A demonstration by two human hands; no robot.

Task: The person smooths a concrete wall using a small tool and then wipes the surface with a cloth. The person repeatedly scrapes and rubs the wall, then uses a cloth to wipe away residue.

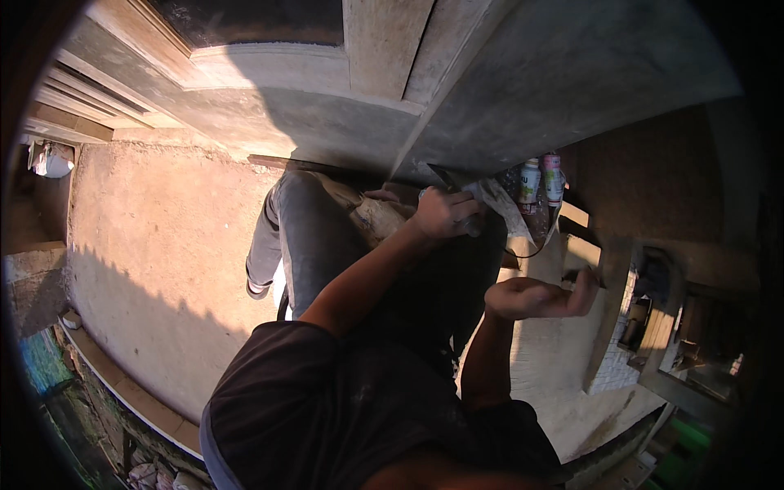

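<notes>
My left hand [445, 214] is closed around a dark, rounded handle above my lap. A dark pointed blade [441, 174] shows just beyond the knuckles and seems to belong to the same tool; its exact kind is unclear. Lower and to the right, my right hand [539, 297] is raised with its fingers curled in. A small dark shape [574, 282] shows by these fingers, too unclear to name. Beside the left hand hangs a pale, crumpled sheet or bag [502, 208]. A light cloth-like bundle [380, 219] lies between my left forearm and the wall.
Two small bottles, one white [529, 181] and one pink [553, 180], stand against the grey wall [572, 73]. A long dark strip [269, 162] lies along the wall's foot. At right is a wooden frame [612, 327] with white sides. Sunlit floor [155, 237] spreads out at left.
</notes>
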